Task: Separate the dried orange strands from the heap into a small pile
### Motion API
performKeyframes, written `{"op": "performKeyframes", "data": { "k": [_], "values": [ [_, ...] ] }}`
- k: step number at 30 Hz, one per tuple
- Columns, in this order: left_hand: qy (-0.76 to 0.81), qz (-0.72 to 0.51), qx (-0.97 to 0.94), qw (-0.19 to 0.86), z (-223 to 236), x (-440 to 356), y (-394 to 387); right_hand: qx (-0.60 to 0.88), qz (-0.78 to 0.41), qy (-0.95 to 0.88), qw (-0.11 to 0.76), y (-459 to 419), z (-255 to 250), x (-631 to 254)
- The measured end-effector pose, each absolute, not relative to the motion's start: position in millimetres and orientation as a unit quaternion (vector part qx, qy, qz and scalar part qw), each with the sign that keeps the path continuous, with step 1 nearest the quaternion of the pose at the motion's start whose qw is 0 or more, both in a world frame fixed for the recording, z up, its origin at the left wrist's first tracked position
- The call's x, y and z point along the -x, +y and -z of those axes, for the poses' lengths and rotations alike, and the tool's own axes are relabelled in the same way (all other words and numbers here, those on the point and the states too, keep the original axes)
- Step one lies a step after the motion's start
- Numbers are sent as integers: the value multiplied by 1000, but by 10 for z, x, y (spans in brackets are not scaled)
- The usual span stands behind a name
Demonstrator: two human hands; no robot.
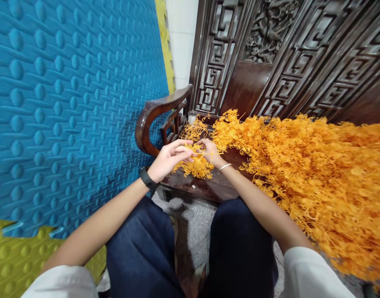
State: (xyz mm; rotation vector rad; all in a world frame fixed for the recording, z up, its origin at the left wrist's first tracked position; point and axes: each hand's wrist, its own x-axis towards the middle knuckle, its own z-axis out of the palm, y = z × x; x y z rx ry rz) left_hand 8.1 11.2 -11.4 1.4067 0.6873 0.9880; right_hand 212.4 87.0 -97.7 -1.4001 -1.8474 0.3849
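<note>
My left hand [171, 159], with a black band on the wrist, pinches one end of a thin yellow plastic stem [213, 153] between thumb and fingers. The stem points right, passing in front of my right hand [211, 150]. That hand wears a pale bracelet, and its fingers are curled close to my left fingertips; what they hold, if anything, is hidden. Below both hands, a small heap of orange-yellow plastic sprigs [199, 167] lies on the dark wooden bench seat [221, 186]. Another loose bunch of sprigs [194, 131] sits just behind them.
A large pile of orange plastic sprigs [317, 165] covers the bench to the right. The curved wooden armrest [146, 120] stands at the left, beside blue foam matting [68, 103]. Behind rises the carved backrest [245, 87]. A small white scrap [194, 186] lies near the seat's front edge.
</note>
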Motion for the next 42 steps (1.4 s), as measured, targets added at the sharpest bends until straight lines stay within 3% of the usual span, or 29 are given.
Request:
{"op": "performKeyframes", "data": {
  "k": [9, 15, 21, 25, 28, 34, 39, 42],
  "values": [
    [286, -475, -533, 640, 84, -4, 139, 494, -193, -679, 507, 683, 641, -2075],
    [269, -516, -510, 633, 50, -8, 121, 434, -285, -650, 555, 464, 393, -1938],
    [242, -560, -508, 608, 24, -19, 126, 368, -460, -687, 425, 278, 176, -1966],
    [230, -567, -528, 589, 19, -4, 129, 378, -381, -769, 348, 234, 148, -2013],
    [228, -564, -533, 588, -5, 9, 107, 392, -338, -786, 338, 243, 166, -2009],
    [258, -618, -528, 523, -48, 17, 81, 380, -335, -715, 481, 205, 102, -1981],
    [303, -709, -494, 401, -34, 30, 104, 411, -232, -639, 607, 223, 102, -1992],
    [318, -591, -539, 509, -37, 29, 85, 393, -181, -636, 639, 220, 92, -2019]
  ]
}}
